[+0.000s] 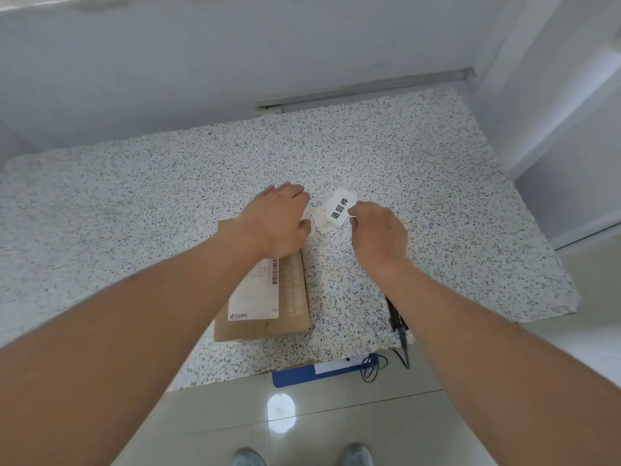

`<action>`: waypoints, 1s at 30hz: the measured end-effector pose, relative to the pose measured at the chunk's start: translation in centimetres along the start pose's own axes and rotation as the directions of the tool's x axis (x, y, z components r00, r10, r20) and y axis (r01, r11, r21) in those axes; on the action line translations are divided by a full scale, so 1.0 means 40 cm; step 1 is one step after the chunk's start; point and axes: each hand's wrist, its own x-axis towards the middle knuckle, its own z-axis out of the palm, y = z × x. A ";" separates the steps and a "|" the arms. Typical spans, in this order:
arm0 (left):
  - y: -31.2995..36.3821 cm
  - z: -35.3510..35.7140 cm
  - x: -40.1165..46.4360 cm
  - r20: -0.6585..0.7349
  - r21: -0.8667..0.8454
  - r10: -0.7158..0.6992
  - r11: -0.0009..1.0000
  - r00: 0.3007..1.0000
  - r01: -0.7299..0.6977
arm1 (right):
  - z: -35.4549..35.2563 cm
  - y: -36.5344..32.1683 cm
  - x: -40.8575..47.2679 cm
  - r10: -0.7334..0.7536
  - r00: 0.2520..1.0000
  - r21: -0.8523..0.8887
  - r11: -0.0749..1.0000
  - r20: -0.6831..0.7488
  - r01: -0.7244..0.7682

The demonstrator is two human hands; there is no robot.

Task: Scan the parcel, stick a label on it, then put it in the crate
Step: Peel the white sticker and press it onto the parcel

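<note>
Parcel (265,290), a flat brown cardboard box with a white shipping slip, lies on the speckled table (134,203) near its front edge. Left hand (277,223) reaches palm-down over the parcel's far end, fingers spread and holding nothing. Right hand (378,230), wrist bent, pinches the edge of a white label (337,208) printed with black characters, just beyond the parcel

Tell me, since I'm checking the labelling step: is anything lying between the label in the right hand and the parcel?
Nothing visible does. The right hand pinches the label just beside the parcel; only bare speckled table lies between. The left hand hovers over the parcel's far end.
</note>
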 end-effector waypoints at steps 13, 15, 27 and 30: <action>-0.059 0.077 0.107 0.110 -0.014 -0.081 0.996 0.991 0.083 | 0.096 -0.033 0.112 -0.003 0.986 -0.081 0.997 0.165 0.017; -0.060 0.082 0.104 0.106 -0.039 -0.096 0.994 0.990 0.101 | 0.098 -0.038 0.113 0.002 0.989 -0.055 0.998 0.150 0.006; -0.038 0.047 0.058 0.089 -0.104 -0.112 0.987 0.990 0.121 | 0.062 -0.050 0.090 0.002 0.997 -0.064 0.998 0.081 0.004; -0.038 0.042 0.040 0.026 -0.059 -0.107 0.992 0.994 0.109 | 0.045 -0.054 0.087 0.028 0.997 0.002 1.000 0.072 -0.028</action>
